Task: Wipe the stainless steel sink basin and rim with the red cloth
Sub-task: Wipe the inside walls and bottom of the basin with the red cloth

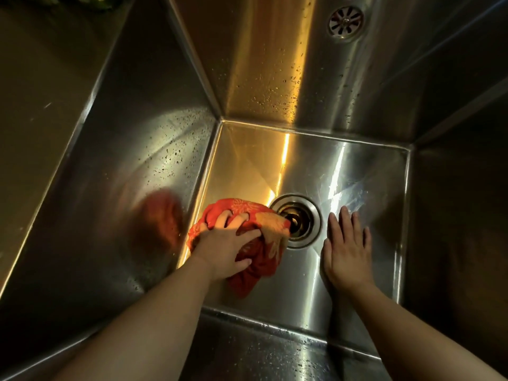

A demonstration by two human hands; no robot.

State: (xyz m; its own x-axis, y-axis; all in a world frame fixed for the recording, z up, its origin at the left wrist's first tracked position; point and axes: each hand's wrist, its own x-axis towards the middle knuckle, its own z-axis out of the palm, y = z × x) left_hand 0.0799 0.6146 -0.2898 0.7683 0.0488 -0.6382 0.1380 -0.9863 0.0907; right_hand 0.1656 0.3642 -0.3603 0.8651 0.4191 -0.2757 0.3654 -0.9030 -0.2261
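Cloth [264,251], red with a pale pattern, lies bunched on the floor of the sink [302,166], near its left wall and touching the left rim of the drain [298,220]; the left hand [225,248] grips it from above, fingers curled into the folds. The right hand [347,254] lies flat on the floor just right of the drain, fingers straight and close together, holding nothing. Droplets speckle the left and back walls, the cloth reflects as a red blur in the left wall, and a grille [345,21] sits high on the back wall.
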